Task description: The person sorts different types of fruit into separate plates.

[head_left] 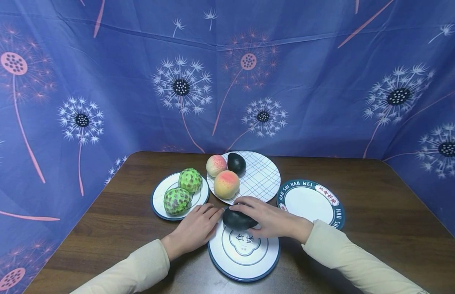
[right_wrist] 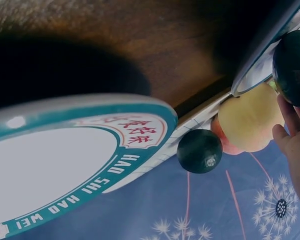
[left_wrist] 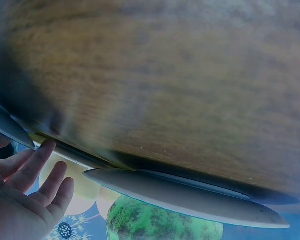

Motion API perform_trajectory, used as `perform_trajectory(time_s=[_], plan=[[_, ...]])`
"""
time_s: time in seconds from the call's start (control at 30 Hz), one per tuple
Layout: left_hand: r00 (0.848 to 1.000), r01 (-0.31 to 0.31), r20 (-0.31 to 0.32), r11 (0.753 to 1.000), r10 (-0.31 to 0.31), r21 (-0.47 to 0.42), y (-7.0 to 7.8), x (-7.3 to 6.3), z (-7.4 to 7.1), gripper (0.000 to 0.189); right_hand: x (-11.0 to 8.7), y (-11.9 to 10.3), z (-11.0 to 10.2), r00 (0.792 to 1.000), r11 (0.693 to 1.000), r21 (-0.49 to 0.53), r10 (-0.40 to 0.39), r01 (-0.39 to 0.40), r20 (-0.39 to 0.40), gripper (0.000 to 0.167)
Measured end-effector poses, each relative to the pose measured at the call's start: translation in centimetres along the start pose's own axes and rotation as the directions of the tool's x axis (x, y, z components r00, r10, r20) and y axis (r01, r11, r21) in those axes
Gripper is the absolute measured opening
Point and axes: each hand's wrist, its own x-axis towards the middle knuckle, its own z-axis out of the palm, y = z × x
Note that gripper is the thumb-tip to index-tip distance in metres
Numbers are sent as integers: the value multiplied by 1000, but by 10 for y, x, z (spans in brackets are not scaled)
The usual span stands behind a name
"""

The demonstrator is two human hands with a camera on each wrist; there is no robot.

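My right hand (head_left: 268, 218) grips a dark avocado (head_left: 236, 219) over the back part of the near plate (head_left: 246, 261), fingers across its top and thumb at its near side. This plate is white with a blue rim and printed characters. In the right wrist view, the held avocado (right_wrist: 292, 70) shows at the right edge with fingertips against it. At the near plate's left rim lies my left hand (head_left: 196, 228), its fingers extended and nothing in its grasp. The left wrist view shows that hand (left_wrist: 27, 195) with fingers spread slightly, close to the plate edge.
Left, a blue-rimmed plate (head_left: 159, 200) carries two green speckled fruits (head_left: 177, 201). Behind, a grid-patterned plate (head_left: 262, 175) bears two peaches (head_left: 226, 184) and a smaller avocado (head_left: 236, 163). A green-rimmed plate (head_left: 308, 204) stands right. A blue dandelion cloth (head_left: 304, 81) hangs behind the wooden table (head_left: 374, 204).
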Motion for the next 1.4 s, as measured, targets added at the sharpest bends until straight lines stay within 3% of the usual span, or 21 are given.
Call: perform_trajectory(time_s=[0.57, 1.4], plan=[[1000, 0, -8, 999, -1, -36, -1, 0, 0, 48, 0, -2, 1, 999, 989, 149, -26, 22, 23, 65], [1000, 12, -1, 999, -12, -43, 0, 1, -1, 47, -6, 2, -3, 994, 996, 57, -70, 75, -83, 59]])
